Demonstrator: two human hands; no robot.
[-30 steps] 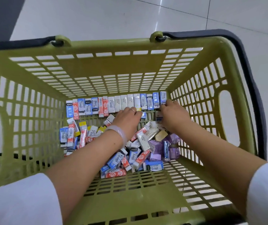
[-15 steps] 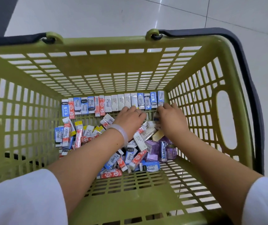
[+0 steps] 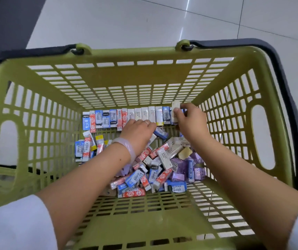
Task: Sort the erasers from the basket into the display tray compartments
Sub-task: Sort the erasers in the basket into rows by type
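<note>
The right hand [image 3: 189, 120] pinches a pale eraser [image 3: 175, 112] between thumb and fingers, holding it upright at the right end of the row of erasers [image 3: 126, 117] that stands along the basket's far wall. The left hand [image 3: 138, 131] lies palm down just in front of that row, fingers fairly straight and resting on or near a blue and white eraser [image 3: 160, 133]; whether it holds anything underneath cannot be told. A translucent pink bangle [image 3: 126, 147] circles the left wrist.

The basket [image 3: 36, 123] is olive-green plastic, its walls and floor cut with slotted openings, with dark handles folded down along the rim. The erasers are small rectangular blocks in paper sleeves, blue, red, white and yellow. A loose pile [image 3: 162, 168] lies on the basket floor below the right hand, with shiny purple wrapped ones on its right side. A smaller cluster [image 3: 88, 147] sits toward the basket's left wall.

Bare slotted floor shows at the basket's near side. The basket stands on glossy pale tiles [image 3: 144, 20].
</note>
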